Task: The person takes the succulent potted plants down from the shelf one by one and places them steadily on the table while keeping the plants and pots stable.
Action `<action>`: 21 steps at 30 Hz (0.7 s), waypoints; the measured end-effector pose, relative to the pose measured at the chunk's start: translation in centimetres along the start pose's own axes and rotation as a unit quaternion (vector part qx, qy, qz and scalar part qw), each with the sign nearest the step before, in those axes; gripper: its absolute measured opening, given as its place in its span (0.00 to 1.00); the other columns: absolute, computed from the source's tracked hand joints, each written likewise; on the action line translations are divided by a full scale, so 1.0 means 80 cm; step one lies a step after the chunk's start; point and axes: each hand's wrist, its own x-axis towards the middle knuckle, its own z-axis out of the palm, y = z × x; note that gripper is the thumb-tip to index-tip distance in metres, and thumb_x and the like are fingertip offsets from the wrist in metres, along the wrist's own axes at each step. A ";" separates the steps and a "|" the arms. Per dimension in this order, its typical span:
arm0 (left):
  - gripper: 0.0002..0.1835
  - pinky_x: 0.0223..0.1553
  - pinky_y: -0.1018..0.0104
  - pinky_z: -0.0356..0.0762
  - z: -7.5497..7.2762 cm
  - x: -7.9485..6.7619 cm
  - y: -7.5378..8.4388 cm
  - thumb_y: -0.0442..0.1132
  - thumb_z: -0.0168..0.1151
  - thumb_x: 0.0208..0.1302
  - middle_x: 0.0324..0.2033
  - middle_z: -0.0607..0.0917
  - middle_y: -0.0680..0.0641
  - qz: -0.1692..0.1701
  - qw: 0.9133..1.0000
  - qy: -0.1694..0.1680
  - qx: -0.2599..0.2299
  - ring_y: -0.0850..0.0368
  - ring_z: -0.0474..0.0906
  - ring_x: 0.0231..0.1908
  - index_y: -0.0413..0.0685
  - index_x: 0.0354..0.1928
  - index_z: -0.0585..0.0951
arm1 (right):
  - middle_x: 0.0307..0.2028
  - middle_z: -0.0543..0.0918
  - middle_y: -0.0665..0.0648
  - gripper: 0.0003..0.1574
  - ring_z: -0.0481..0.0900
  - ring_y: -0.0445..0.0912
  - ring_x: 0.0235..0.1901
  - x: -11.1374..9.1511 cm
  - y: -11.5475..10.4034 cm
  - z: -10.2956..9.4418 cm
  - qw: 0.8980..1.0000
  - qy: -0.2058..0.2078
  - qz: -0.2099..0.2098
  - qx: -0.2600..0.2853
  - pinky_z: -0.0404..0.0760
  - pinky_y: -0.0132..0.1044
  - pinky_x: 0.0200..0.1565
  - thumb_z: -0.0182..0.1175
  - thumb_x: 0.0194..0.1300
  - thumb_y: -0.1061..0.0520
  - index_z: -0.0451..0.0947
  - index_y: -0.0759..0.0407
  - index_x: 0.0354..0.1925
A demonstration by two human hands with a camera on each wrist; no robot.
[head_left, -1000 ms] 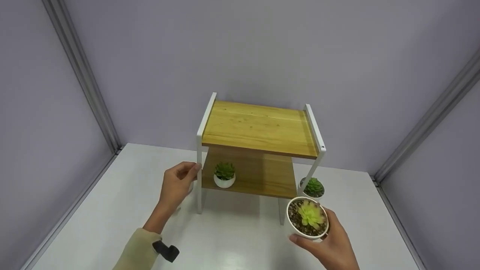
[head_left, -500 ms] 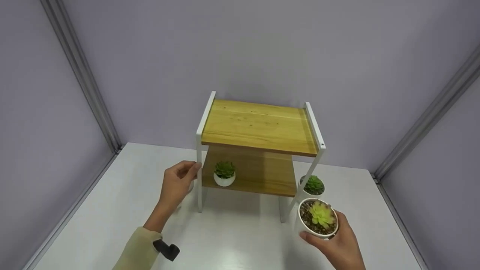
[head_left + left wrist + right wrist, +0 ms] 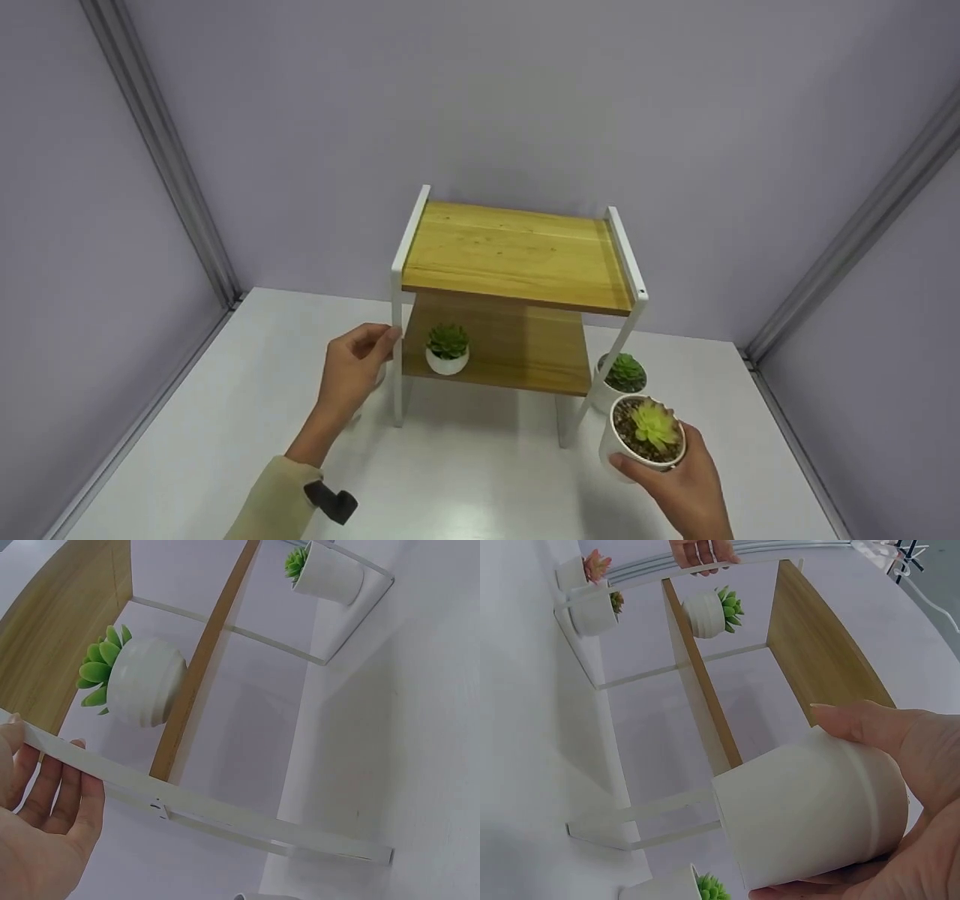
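A two-tier wooden shelf rack (image 3: 517, 255) with white metal legs stands on the white tabletop. My left hand (image 3: 354, 375) holds its left front post (image 3: 127, 774) between thumb and fingers. To the right of the rack, my right hand (image 3: 686, 487) grips a potted succulent (image 3: 654, 426) by the side of its white pot (image 3: 810, 806). This plant is yellow-green, with brown pebbles around it. The pot hangs above the tabletop, slightly tilted. On the lower shelf (image 3: 525, 352), toward the left, sits a green succulent in a small ribbed white pot (image 3: 146, 682).
Another green potted succulent (image 3: 624, 373) stands by the rack's right legs, partly behind the held pot. Beyond the rack's left side, the right wrist view shows a pink-tipped succulent (image 3: 596, 566) and another white pot (image 3: 592, 615). Pale panels enclose the tabletop (image 3: 465, 480).
My right hand has moved a little to the right and slightly down, carrying the potted succulent away from the rack's right leg. My left hand stays on the post.
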 end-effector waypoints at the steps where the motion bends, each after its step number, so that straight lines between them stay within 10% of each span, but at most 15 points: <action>1: 0.23 0.46 0.70 0.83 0.000 0.000 0.000 0.60 0.64 0.62 0.43 0.87 0.43 0.000 1.000 -0.001 0.000 0.51 0.85 0.44 0.48 0.44 0.86 | 0.68 0.65 0.69 0.75 0.65 0.61 0.69 0.002 0.001 0.001 1.000 0.000 0.003 0.004 0.65 0.61 0.68 0.81 0.39 0.38 0.51 0.67 0.72; 14: 0.15 0.53 0.53 0.82 -0.001 0.000 0.000 0.48 0.63 0.68 0.40 0.86 0.44 -0.023 1.000 0.007 0.007 0.50 0.84 0.44 0.44 0.45 0.85 | 0.68 0.64 0.69 0.77 0.65 0.61 0.67 0.032 0.017 0.005 1.000 0.006 0.021 0.020 0.68 0.60 0.66 0.81 0.39 0.37 0.49 0.67 0.73; 21: 0.21 0.48 0.65 0.83 -0.004 0.000 0.000 0.57 0.63 0.64 0.40 0.87 0.45 -0.015 1.000 0.003 0.012 0.55 0.85 0.42 0.47 0.45 0.86 | 0.68 0.64 0.69 0.75 0.65 0.61 0.67 0.047 0.028 0.010 1.000 0.010 0.015 0.021 0.67 0.60 0.67 0.81 0.39 0.40 0.50 0.68 0.72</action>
